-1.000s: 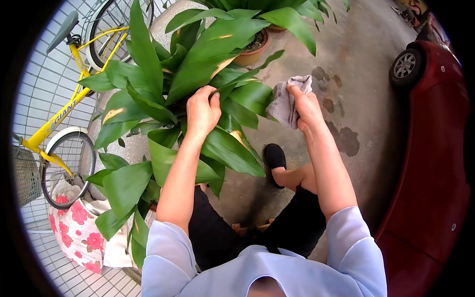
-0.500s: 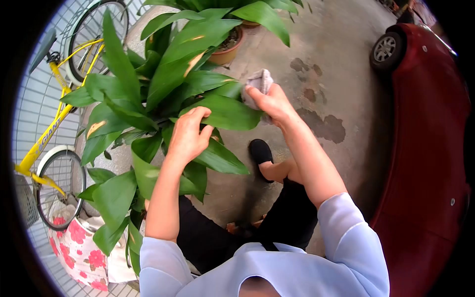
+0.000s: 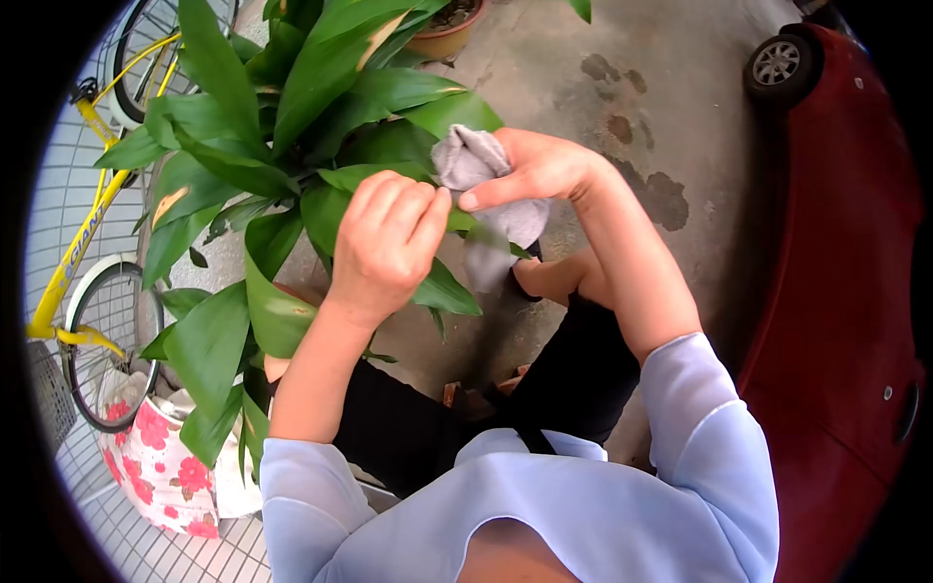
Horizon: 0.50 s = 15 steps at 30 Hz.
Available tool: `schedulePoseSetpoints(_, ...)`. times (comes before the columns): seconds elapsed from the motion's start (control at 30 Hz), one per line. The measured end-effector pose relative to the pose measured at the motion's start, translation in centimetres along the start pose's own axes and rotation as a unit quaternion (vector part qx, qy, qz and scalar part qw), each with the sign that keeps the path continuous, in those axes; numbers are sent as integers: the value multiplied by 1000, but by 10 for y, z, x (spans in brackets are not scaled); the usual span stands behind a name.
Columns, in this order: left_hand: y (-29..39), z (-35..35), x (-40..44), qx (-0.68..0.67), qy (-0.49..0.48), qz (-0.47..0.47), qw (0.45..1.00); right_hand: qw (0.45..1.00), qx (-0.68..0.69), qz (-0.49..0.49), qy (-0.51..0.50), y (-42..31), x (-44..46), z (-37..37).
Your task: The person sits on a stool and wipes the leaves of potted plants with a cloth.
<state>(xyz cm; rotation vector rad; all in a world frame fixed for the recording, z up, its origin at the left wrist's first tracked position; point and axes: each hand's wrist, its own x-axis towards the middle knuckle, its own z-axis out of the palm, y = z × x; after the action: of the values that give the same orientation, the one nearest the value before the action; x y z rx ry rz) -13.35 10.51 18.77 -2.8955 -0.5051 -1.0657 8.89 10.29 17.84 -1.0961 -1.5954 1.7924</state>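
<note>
A large potted plant with broad green leaves fills the left and middle of the view. My left hand is closed, its fingers curled and pinching the edge of one long leaf. Just right of it, my right hand grips a greyish cloth, with the thumb pointing toward my left fingertips. The cloth lies against that same leaf and covers part of it; its lower end hangs blurred. Some nearby leaves show pale, dried patches.
A yellow bicycle leans along the tiled wall on the left. Below it sits a white cover with red flowers. Behind the plant stands a terracotta pot. A dark red car is parked to the right, beside damp-stained concrete.
My right hand has turned inward and brought the cloth left over the leaf. My left hand has gone from loosely spread on the leaf to pinching it. The view has shifted slightly.
</note>
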Motion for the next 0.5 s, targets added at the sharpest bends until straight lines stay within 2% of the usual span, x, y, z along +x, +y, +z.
schedulePoseSetpoints(0.07, 6, 1, -8, 2, 3, 42, 999, 990, -89, 20, 110, -1, -2, -4)
schedulePoseSetpoints(0.13, 13, -3, -13, -21, -16, 42, 999, 964, -121, 49, 231, 4, 2, -8)
schedulePoseSetpoints(0.23, 22, -5, -21, -41, -22, 50, 998, 979, -106, -15, 171, 5, 8, 1)
schedulePoseSetpoints(0.27, 24, -4, -24, -46, -19, 54, 997, 983, -144, -40, 111, 6, 13, 5)
schedulePoseSetpoints(0.37, 27, -4, -26, -55, -5, 65, 996, 993, -110, -48, -6, 7, 28, 33)
schedulePoseSetpoints(0.4, 28, -4, -27, -59, -1, 68, 996, 991, -121, -60, -5, 13, 37, 42)
schedulePoseSetpoints(0.47, 31, -2, -31, -84, -22, 83, 993, 983, -185, 1, -17, 26, 51, 50)
schedulePoseSetpoints(0.5, 34, -1, -33, -98, -32, 85, 991, 988, -152, -3, 6, 19, 53, 57)
